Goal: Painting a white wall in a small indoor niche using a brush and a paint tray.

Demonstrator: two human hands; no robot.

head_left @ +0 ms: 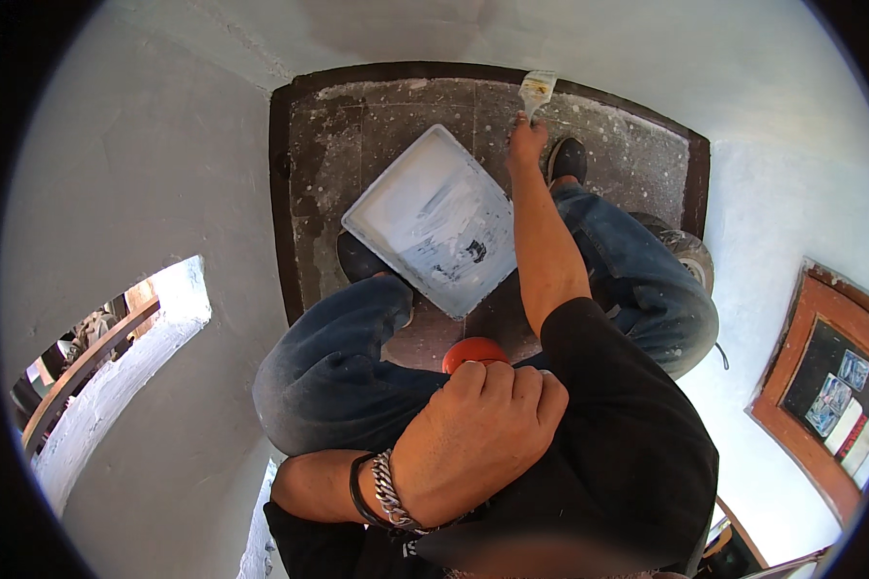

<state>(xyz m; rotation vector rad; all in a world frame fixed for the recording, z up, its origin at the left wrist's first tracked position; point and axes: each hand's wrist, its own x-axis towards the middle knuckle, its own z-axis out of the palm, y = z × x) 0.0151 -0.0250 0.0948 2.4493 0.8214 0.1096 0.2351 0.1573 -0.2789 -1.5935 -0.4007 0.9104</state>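
The right hand [525, 145] is stretched out to the upper middle of the frame and is closed around the handle of a flat paintbrush [537, 93]. The bristles of the brush are pale with paint and lie against the dark baseboard [434, 73] at the foot of the white wall [145, 164], or very close to it; I cannot tell whether they touch.

The left hand [478, 434] is low in the frame, near the middle. It is curled into a fist and rests on an orange rounded thing [471, 351], of which only the top shows. I cannot tell what this thing is, or whether the fingers really grip it or only lean on it. On this wrist there is a metal chain bracelet [388, 492] and a thin black band.

A white paint tray [433, 220] lies on the speckled dark floor [608, 145], turned like a diamond, between the person's two knees in blue jeans [328, 357]. It has streaks of pale paint inside.

I judge the paintbrush to be light and stiff in the handle, with soft bristles that bend easily. Wet paint can make it slippery, so the dry handle, just behind the metal band, seems the best place to hold it, as the hand does here. The tray looks light and thin, probably plastic; it would be safer to take it by two opposite rims and keep it level.

At the right edge of the frame a wooden framed board [821, 386] hangs on the wall.
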